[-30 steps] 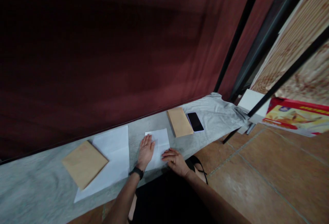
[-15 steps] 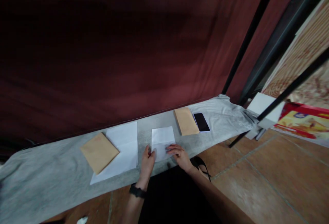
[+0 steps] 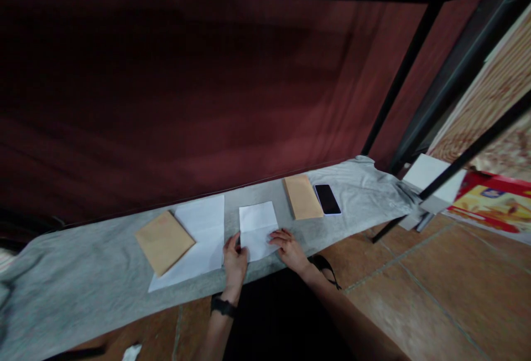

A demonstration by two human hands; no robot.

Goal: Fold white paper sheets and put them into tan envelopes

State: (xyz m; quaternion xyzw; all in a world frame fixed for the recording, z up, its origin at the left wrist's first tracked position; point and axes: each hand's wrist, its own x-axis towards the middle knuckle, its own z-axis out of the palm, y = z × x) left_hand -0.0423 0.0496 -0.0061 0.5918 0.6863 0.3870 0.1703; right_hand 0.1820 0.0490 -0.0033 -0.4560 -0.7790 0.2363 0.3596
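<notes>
A small folded white sheet of paper (image 3: 258,220) with a crease across it lies on the grey cloth in front of me. My left hand (image 3: 235,259) pinches its lower left edge, thumb on the paper side. At the lower right edge, my right hand (image 3: 288,247) has its bent fingers and thumb on the paper. Left of it, a brown envelope (image 3: 165,242) rests at an angle over a larger creased white sheet (image 3: 205,228). Another brown envelope (image 3: 303,198) lies to the right, beside a phone (image 3: 327,199) with a dark screen.
The grey cloth (image 3: 91,278) covers a long narrow bench against a dark red panel (image 3: 199,101). Black metal posts (image 3: 402,79) stand at the right. Beyond the bench end are a white box (image 3: 433,176) and a red and yellow package (image 3: 493,200) above the tiled floor (image 3: 415,289).
The small white sheet has shifted slightly left and turned a little, and my left hand has moved left with it. My right hand stays at the right edge. The view has tilted slightly.
</notes>
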